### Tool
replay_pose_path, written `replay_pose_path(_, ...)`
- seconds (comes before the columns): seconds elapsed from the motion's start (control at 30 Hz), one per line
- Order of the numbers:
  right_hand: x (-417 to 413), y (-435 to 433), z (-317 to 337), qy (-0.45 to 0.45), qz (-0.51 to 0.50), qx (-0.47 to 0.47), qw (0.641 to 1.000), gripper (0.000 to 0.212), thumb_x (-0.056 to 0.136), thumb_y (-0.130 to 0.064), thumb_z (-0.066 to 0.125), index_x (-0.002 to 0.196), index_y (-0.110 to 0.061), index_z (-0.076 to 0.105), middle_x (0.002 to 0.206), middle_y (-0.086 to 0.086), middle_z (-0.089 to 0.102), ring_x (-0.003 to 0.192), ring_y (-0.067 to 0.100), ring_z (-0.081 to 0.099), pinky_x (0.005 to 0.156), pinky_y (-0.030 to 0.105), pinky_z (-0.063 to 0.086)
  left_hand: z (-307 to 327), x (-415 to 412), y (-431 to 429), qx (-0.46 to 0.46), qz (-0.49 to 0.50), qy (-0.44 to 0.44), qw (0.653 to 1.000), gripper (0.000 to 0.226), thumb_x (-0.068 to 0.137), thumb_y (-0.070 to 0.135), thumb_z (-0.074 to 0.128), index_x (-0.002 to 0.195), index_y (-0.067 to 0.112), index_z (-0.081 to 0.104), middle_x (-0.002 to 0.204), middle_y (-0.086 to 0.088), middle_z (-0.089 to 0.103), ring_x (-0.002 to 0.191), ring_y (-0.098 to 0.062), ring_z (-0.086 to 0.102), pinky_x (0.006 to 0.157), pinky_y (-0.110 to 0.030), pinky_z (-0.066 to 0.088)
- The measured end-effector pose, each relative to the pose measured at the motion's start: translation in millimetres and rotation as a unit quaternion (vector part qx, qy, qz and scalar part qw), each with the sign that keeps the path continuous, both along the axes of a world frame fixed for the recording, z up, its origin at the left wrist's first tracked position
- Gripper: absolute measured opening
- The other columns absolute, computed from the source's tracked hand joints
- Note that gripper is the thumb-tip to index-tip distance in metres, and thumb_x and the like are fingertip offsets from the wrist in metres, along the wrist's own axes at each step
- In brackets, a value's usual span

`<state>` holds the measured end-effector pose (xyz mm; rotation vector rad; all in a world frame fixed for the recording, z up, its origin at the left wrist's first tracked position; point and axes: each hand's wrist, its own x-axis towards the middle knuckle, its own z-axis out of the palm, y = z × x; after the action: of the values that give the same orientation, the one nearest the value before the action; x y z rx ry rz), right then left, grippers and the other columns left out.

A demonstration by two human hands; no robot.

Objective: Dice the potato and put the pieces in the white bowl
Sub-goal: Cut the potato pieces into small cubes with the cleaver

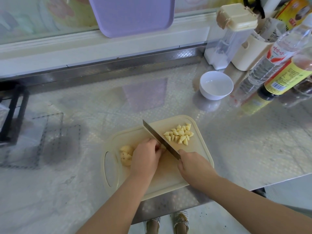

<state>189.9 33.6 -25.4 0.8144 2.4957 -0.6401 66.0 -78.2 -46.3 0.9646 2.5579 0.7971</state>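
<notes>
Head view: left hand [145,157], fingers curled down, pins a potato piece [163,146] on the cutting board [168,176]. Right hand [194,166] grips the knife [160,141], blade diagonal, tip pointing up-left. Diced pieces [179,134] heaped right of the blade; white bowl [216,85] well apart, back right on desk [244,141].

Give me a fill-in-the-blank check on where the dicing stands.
The right grip holds the ____.
The diced pieces lie piled on the ____.
The white bowl is ____.
The left grip pins a potato piece; a larger chunk lies to that grip's ____.
Missing words: knife; cutting board; empty; left.
</notes>
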Motion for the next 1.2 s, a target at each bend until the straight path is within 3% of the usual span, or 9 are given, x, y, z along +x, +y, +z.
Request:
replay_pose_path(0.17, -13, 3, 1, 0.055, -0.038, -0.019, 0.998, 0.015, 0.102, -0.024, 0.038, 0.093, -0.023, 0.049, 0.076, -0.006, 0.050, 0.076, 0.019, 0.058, 0.069, 0.035, 0.052, 1, 0, -4, -0.022, -0.015, 0.002, 1.000, 0.014, 0.086, 0.033, 0.070, 0.091, 0.021, 0.066, 0.090, 0.008, 0.061, 0.079, -0.011, 0.060, 0.070, -0.033, 0.052)
replay_pose_path(0.33, 0, 23, 17, 0.062, 0.038, 0.065, 0.995, 0.025, 0.103, -0.027, 0.034, 0.119, -0.025, 0.053, 0.076, -0.007, 0.049, 0.080, 0.025, 0.063, 0.065, 0.036, 0.050, 22, -6, -18, 0.007, 0.008, -0.017, 1.000, 0.028, 0.083, 0.039, 0.074, 0.106, 0.023, 0.069, 0.098, 0.011, 0.063, 0.085, -0.006, 0.059, 0.076, -0.022, 0.049)
replay_pose_path(0.43, 11, 36, 27, 0.062, 0.094, 0.133, 0.985, 0.029, 0.105, -0.025, 0.032, 0.127, -0.030, 0.050, 0.085, -0.005, 0.059, 0.076, 0.025, 0.064, 0.065, 0.037, 0.055, 53, -17, -16, 0.124, 0.048, 0.054, 0.990, 0.013, 0.087, 0.029, 0.071, 0.096, 0.021, 0.067, 0.090, 0.010, 0.062, 0.081, -0.003, 0.058, 0.071, -0.016, 0.046)
replay_pose_path(0.5, 15, 42, 28, 0.070, 0.125, 0.167, 0.976, 0.025, 0.105, -0.024, 0.033, 0.122, -0.030, 0.050, 0.084, -0.006, 0.060, 0.068, 0.024, 0.060, 0.063, 0.037, 0.054, 69, -26, -2, 0.139, 0.006, 0.067, 0.988, 0.008, 0.088, 0.023, 0.069, 0.095, 0.021, 0.067, 0.090, 0.011, 0.061, 0.081, -0.003, 0.057, 0.072, -0.014, 0.044)
replay_pose_path(0.67, 15, 50, 33, 0.056, 0.160, 0.239, 0.956, 0.017, 0.100, -0.020, 0.041, 0.111, -0.028, 0.052, 0.080, -0.005, 0.060, 0.056, 0.020, 0.044, 0.049, 0.030, 0.022, 74, -37, 48, -0.101, -0.195, -0.034, 0.975, 0.004, 0.087, 0.036, 0.068, 0.088, 0.033, 0.072, 0.087, 0.016, 0.064, 0.082, -0.005, 0.060, 0.074, -0.027, 0.051)
replay_pose_path(0.87, 16, 50, 37, 0.038, 0.175, 0.247, 0.952, 0.011, 0.092, -0.020, 0.059, 0.100, -0.027, 0.058, 0.072, -0.007, 0.060, 0.049, 0.020, 0.033, 0.048, 0.030, 0.004, 61, -38, 75, -0.161, -0.225, -0.025, 0.961, 0.009, 0.087, 0.038, 0.066, 0.088, 0.034, 0.073, 0.090, 0.014, 0.068, 0.084, -0.008, 0.062, 0.080, -0.034, 0.054)
replay_pose_path(1.03, 16, 51, 35, 0.050, 0.160, 0.188, 0.968, 0.018, 0.102, -0.020, 0.038, 0.113, -0.026, 0.051, 0.085, -0.004, 0.061, 0.065, 0.023, 0.051, 0.058, 0.033, 0.034, 61, -39, 81, -0.145, -0.220, 0.009, 0.964, 0.015, 0.093, 0.034, 0.061, 0.100, 0.032, 0.074, 0.101, 0.011, 0.070, 0.090, -0.011, 0.064, 0.084, -0.033, 0.053)
replay_pose_path(1.13, 16, 52, 39, 0.077, 0.099, 0.126, 0.984, 0.024, 0.101, -0.027, 0.038, 0.119, -0.030, 0.054, 0.087, -0.004, 0.065, 0.074, 0.023, 0.062, 0.065, 0.036, 0.053, 75, -43, 70, -0.002, -0.147, 0.027, 0.989, 0.019, 0.095, 0.025, 0.059, 0.111, 0.025, 0.070, 0.105, 0.011, 0.066, 0.091, -0.006, 0.061, 0.081, -0.022, 0.048)
replay_pose_path(1.2, 15, 52, 41, 0.084, 0.047, 0.061, 0.994, 0.028, 0.101, -0.030, 0.043, 0.125, -0.034, 0.055, 0.089, -0.004, 0.067, 0.079, 0.022, 0.064, 0.068, 0.035, 0.055, 86, -44, 53, 0.118, -0.070, 0.052, 0.989, 0.020, 0.095, 0.018, 0.059, 0.113, 0.022, 0.068, 0.103, 0.012, 0.064, 0.090, -0.002, 0.058, 0.079, -0.015, 0.045)
